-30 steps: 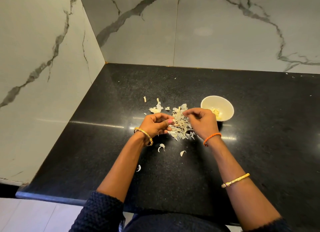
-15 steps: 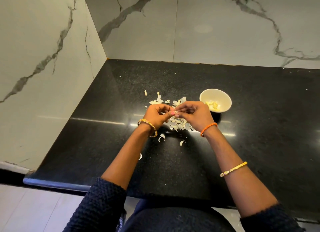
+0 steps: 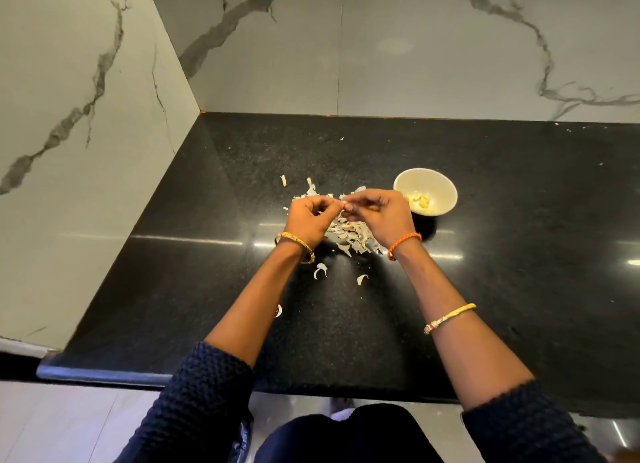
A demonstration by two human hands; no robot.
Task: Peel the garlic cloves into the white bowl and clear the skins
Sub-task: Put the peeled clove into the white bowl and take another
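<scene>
I have a single view, taken from the head and looking forward and steeply down onto the black counter (image 3: 519,289). It sits close above the work: both forearms enter from the bottom edge, and the counter's near edge crosses the lower frame. Beyond the counter, the marble wall (image 3: 415,47) fills the top, meeting a side wall at the left corner. Wide-angle bending shows at the margins. There is no second view for overlap.

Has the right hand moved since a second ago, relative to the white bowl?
Yes. The right hand drew left, away from the white bowl, to meet the left hand.
</scene>
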